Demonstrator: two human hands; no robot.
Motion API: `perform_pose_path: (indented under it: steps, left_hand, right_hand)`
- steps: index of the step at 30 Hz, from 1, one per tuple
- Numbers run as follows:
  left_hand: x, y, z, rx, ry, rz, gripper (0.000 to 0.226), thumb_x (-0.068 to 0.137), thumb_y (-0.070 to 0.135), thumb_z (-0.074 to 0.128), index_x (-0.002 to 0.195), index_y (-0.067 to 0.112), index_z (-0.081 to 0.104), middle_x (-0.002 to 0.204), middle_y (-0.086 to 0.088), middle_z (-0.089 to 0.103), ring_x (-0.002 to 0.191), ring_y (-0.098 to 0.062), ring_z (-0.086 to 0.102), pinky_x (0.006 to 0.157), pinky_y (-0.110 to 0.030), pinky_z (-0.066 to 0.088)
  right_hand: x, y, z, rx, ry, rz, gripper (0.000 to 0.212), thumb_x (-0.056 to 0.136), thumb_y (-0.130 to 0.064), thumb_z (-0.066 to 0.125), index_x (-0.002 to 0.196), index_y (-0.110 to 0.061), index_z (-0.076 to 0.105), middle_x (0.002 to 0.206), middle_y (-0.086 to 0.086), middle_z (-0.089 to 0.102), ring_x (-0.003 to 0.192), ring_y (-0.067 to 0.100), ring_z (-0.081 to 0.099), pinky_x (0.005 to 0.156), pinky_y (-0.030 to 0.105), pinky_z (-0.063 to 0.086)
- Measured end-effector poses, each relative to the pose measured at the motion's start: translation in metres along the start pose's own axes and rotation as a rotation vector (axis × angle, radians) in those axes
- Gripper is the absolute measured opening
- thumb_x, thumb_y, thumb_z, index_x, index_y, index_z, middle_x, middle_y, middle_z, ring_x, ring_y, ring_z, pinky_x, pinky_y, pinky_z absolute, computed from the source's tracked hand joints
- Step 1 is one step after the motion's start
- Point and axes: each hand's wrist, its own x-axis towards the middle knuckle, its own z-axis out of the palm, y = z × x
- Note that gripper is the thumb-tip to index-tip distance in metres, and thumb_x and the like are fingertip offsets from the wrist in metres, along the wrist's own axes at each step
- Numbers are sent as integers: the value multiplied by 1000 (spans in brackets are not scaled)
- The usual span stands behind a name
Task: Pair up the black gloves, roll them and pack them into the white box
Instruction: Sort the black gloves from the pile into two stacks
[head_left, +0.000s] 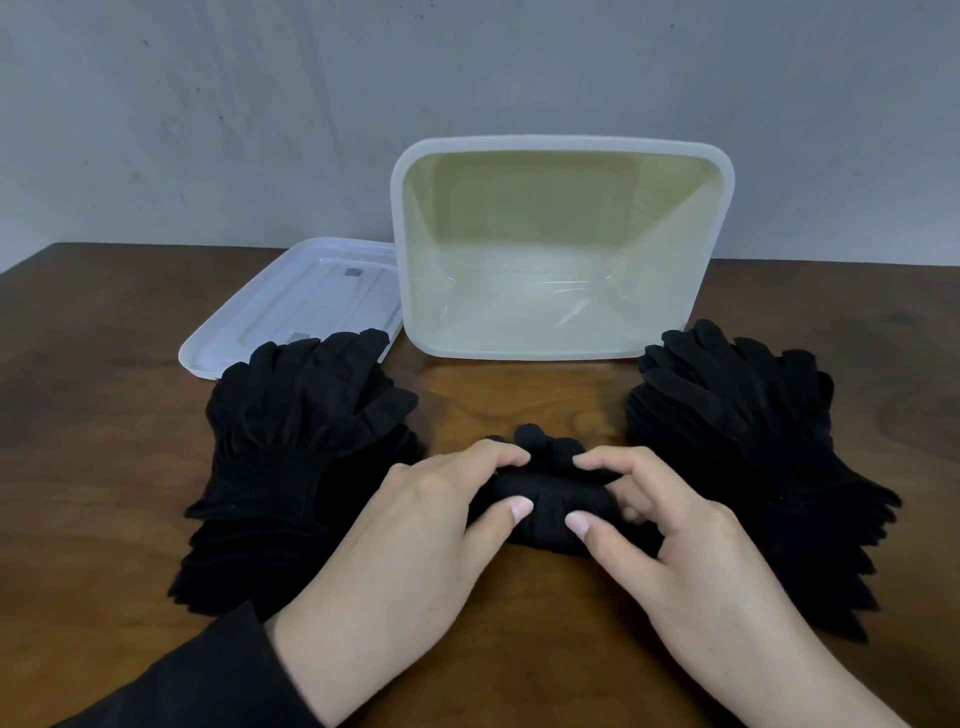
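— Well, gripped the glove roll (553, 506) with left hand (415, 525) and right hand (675, 530), before the empty white box (410, 218)?
— Gripped tight, both. Best kept compact, fingertips tucked.

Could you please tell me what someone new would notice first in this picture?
Both hands, left hand and right hand, grip a rolled pair of black gloves at the table's near centre. Black glove stacks flank them, left stack and right stack. Behind stands the empty white box.
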Motion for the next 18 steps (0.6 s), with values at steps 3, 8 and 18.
perform_pose_path:
  steps: [3,8,18]
  left_hand:
    - [2,3,1,82,0,30,37,99,48,45,136,51,39,87,34,45,94,20,40,91,-12,32]
    - [5,1,3,233,2,42,41,102,41,43,142,48,35,107,25,51,104,4,45,99,-22,33]
    - [4,-8,2,370,-61,286,44,88,31,39,122,28,67,127,12,60,115,-8,57,93,-34,52]
  right_hand:
    - [1,0,5,-98,54,-37,31,86,-41,68,111,-51,52,106,-34,52,87,-7,55,72,7,41]
    - [6,8,14,-369,116,-154,22,89,-36,60,111,-39,65,111,-26,48,95,4,53,79,15,47]
    - [0,12,12,-502,50,-268,43,83,-23,57,123,-20,70,130,-14,61,121,6,54,99,31,46]
